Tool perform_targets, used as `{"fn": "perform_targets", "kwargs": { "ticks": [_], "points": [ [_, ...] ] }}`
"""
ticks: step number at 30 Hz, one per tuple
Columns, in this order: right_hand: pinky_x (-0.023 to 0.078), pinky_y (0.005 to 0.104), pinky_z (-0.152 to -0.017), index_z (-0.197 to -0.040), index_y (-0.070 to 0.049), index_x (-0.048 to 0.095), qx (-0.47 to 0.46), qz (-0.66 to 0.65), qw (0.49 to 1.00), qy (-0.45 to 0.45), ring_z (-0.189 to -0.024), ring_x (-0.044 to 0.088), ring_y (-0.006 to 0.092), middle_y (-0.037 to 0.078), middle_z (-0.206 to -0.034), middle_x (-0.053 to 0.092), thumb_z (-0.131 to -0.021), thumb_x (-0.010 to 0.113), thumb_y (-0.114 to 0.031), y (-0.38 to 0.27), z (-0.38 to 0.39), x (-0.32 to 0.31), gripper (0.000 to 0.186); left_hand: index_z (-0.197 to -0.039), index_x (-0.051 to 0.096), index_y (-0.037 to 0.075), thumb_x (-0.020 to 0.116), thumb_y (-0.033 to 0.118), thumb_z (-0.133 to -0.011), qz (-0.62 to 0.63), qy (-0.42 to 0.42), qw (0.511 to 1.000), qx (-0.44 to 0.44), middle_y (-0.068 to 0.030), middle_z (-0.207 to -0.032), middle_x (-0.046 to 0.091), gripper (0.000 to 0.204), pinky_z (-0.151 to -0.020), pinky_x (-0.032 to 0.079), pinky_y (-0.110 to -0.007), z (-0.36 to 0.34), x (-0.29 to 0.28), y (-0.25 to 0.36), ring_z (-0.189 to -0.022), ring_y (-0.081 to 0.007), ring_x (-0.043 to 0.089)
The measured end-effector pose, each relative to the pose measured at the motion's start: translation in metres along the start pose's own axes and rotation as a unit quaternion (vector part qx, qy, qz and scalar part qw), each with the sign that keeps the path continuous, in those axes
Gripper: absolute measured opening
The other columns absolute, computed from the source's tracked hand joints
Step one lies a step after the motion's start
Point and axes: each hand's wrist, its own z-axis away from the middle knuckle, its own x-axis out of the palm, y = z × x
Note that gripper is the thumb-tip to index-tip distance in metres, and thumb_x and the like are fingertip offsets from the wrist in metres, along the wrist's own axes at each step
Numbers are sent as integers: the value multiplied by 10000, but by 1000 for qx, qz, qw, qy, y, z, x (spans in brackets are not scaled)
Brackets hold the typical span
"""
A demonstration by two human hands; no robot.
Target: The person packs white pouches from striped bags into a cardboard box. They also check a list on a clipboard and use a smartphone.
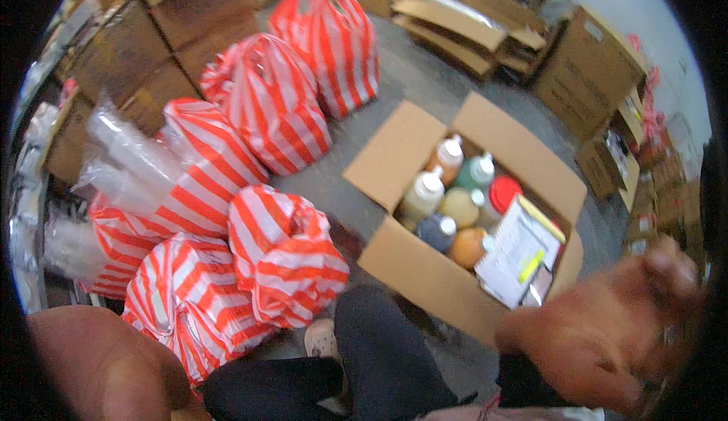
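Note:
An open cardboard box (425,277) stands on the floor in front of me. Inside are several bottles with white tops, among them a green one (478,171) and an orange one (468,248), plus a red lid (504,192). White papers (512,258) with a yellow mark lie over the box's right side. My right hand (614,322), smeared by motion, is raised beside the box's near right flap; its grip is unclear. At the lower left, my left hand (114,368) shows only as a blurred shape near a red-and-white striped bag (193,292), its fingers not discernible.
More striped bags (265,102) fill the floor to the left, one with clear plastic sleeves (136,155) on top. Cardboard boxes (121,49) line the left side. Flattened cartons (455,34) and a tall box (591,72) stand behind. My dark-trousered legs (379,353) are close in front.

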Motion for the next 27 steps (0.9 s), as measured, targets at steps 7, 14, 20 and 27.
{"fn": "perform_targets", "kwargs": {
  "ticks": [7,14,20,27],
  "points": [
    [418,461,-1036,-1355,-59,579,500,-1,860,-102,-1192,560,347,188,-1353,526,-838,793,-260,1,225,144,594,-1209,537,102,743,167,-833,217,-146,965,5,-136,-1133,563,434,-930,474,-494,18,108,37,-1015,-317,572],
    [366,446,-1135,-1543,-67,372,569,-147,745,-316,-1325,495,391,256,-1476,459,-962,631,-473,-44,319,98,754,-1150,673,97,742,63,-797,309,-474,824,22,-97,-1118,626,361,-955,403,-434,24,203,95,-1050,-289,587],
    [445,445,-1056,-1347,-33,601,653,-204,705,-187,-1222,581,356,202,-1280,644,-964,666,-358,-64,357,45,506,-1143,664,58,696,131,-886,393,-556,721,130,-142,-1110,647,269,-916,480,-449,9,279,169,-1069,-341,620],
    [510,386,-922,-1239,-25,630,797,224,538,158,-1113,627,269,140,-1166,653,-923,719,-249,-104,477,-28,398,-1041,700,-11,636,163,-936,520,-582,614,115,-200,-975,674,213,-876,522,-466,45,398,312,-938,-381,664]
  ]
}}
